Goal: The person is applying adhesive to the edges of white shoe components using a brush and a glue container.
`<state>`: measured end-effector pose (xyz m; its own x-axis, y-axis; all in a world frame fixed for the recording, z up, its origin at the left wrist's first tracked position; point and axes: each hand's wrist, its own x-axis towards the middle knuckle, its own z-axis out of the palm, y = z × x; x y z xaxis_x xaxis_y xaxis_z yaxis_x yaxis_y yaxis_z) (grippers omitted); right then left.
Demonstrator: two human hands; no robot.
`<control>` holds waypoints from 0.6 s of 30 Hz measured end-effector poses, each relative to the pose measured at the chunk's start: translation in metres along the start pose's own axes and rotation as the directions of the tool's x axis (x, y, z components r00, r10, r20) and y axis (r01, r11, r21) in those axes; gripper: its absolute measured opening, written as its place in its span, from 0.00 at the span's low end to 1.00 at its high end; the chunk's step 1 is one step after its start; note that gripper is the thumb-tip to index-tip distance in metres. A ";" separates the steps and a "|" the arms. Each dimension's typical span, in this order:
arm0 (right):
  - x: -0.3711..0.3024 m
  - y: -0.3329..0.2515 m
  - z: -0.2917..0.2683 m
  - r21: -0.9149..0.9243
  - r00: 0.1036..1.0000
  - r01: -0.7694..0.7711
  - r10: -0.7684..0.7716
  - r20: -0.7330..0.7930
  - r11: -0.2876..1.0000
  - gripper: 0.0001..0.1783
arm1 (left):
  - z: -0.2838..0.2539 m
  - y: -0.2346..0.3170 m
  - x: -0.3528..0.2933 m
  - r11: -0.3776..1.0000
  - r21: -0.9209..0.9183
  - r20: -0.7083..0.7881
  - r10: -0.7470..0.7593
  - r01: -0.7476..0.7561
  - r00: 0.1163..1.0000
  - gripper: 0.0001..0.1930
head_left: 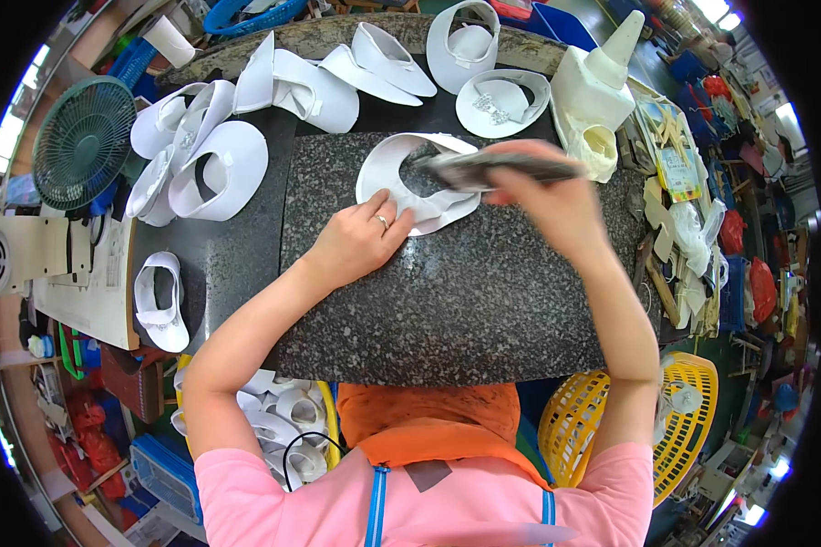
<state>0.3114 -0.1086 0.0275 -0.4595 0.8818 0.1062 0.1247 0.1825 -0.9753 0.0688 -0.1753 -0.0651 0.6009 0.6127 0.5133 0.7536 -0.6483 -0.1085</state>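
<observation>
One white shoe piece [379, 173] lay on the speckled stone slab [456, 301], your left hand [362, 237] laid unclenched on its near side; your right hand [559, 202] was closed around a dark, blurred tool [469, 170] over its right side. Other white pieces [232, 169] lay beyond and leftward; a white bottle [593, 89] stood farther right.

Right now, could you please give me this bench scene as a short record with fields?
left hand: fingers on the near left part of a white shoe piece
right hand: gripping a dark tool, too blurred to identify
surface: speckled stone slab under the shoe piece
far right: white bottle with a pointed nozzle
left side: green fan, more white shoe pieces
near right: yellow basket
</observation>
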 end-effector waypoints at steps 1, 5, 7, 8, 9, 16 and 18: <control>0.008 0.007 0.020 -0.076 0.986 0.129 -0.119 0.117 0.989 0.11 | 0.000 0.000 -0.002 0.999 -0.017 0.031 -0.036 0.036 0.999 0.12; 0.052 0.040 0.072 -0.764 0.941 0.326 -0.270 0.204 0.557 0.14 | -0.003 0.003 -0.013 0.992 -0.095 -0.023 -0.090 0.088 0.996 0.13; 0.057 0.046 0.077 -0.770 0.924 0.365 -0.307 0.230 0.523 0.14 | -0.004 0.005 -0.020 0.991 -0.087 0.013 -0.101 0.102 0.995 0.13; 0.056 0.045 0.076 -0.798 0.923 0.351 -0.326 0.205 0.490 0.15 | -0.004 0.006 -0.023 0.988 -0.099 -0.012 -0.123 0.121 0.992 0.13; 0.055 0.042 0.073 -0.788 0.924 0.371 -0.278 0.261 0.491 0.15 | -0.004 0.007 -0.025 0.989 -0.088 -0.025 -0.126 0.123 0.992 0.12; 0.066 0.010 0.054 -0.485 0.796 0.537 -0.223 0.563 0.690 0.20 | -0.001 0.010 -0.028 0.980 -0.103 -0.023 -0.171 0.168 0.985 0.10; 0.067 0.012 0.055 -0.461 0.748 0.577 -0.209 0.630 0.674 0.20 | -0.002 0.010 -0.027 0.982 -0.072 -0.069 -0.177 0.172 0.982 0.10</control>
<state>0.2340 -0.0716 0.0122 -0.9240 0.3471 0.1606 0.2246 0.8324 -0.5065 0.0592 -0.1991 -0.0781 0.4379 0.6852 0.5820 0.8249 -0.5636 0.0428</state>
